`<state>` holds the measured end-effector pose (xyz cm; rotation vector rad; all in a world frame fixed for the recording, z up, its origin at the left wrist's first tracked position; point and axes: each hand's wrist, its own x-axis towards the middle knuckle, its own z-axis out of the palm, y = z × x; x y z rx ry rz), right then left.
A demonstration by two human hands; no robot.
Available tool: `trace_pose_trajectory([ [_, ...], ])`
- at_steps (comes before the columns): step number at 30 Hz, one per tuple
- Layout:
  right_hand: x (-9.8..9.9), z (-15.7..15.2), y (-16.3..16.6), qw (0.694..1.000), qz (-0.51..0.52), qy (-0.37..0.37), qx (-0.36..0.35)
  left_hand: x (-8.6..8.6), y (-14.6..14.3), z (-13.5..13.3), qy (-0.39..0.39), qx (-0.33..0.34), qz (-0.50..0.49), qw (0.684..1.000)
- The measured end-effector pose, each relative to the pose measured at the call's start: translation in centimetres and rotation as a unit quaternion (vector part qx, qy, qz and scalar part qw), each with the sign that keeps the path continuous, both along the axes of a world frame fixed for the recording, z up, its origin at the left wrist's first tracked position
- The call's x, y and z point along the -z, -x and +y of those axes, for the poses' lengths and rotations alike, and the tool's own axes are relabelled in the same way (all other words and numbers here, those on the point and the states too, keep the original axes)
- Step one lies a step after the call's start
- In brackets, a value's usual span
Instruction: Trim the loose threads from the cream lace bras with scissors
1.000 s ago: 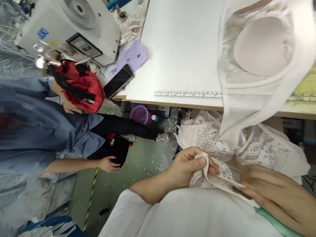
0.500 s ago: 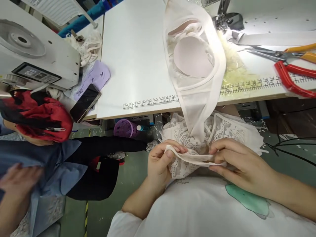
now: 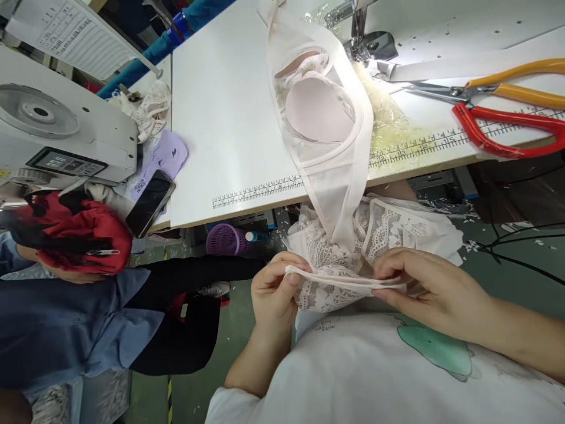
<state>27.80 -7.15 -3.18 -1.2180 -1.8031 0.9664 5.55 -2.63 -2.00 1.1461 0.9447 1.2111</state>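
My left hand (image 3: pixel 273 288) and my right hand (image 3: pixel 424 285) both pinch a white elastic band (image 3: pixel 339 280) edged with lace, stretched flat between them over my lap. The band belongs to a white lace bra (image 3: pixel 322 118) that hangs from the white sewing table (image 3: pixel 220 118) down to a heap of lace pieces (image 3: pixel 397 227) on my knees. One padded cup lies upward on the table next to the sewing machine's presser foot (image 3: pixel 359 32).
Red-handled scissors (image 3: pixel 507 129) and orange-handled scissors (image 3: pixel 494 85) lie at the table's right. A phone (image 3: pixel 150 203) and purple cloth (image 3: pixel 165 159) sit at the left edge beside another sewing machine (image 3: pixel 53 129). A co-worker in a blue shirt (image 3: pixel 66 318) sits left. A purple basket (image 3: pixel 225 238) stands below.
The view has swung from the left toward the table and machine. My hands have drawn the band out straighter between them; the co-worker's hand has left the view.
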Motion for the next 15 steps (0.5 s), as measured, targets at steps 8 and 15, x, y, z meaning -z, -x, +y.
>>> trace_pose_trajectory([
  [8, 0.3, 0.1, -0.3, 0.999, 0.001, -0.028, -0.017, -0.2, -0.8, 0.6, 0.043, -0.034, -0.009, 0.998],
  [15, 0.6, 0.0, -1.0, 0.999, 0.031, 0.026, 0.008, -0.3, -2.6, 1.4, 0.124, -0.04, -0.041, 0.991],
])
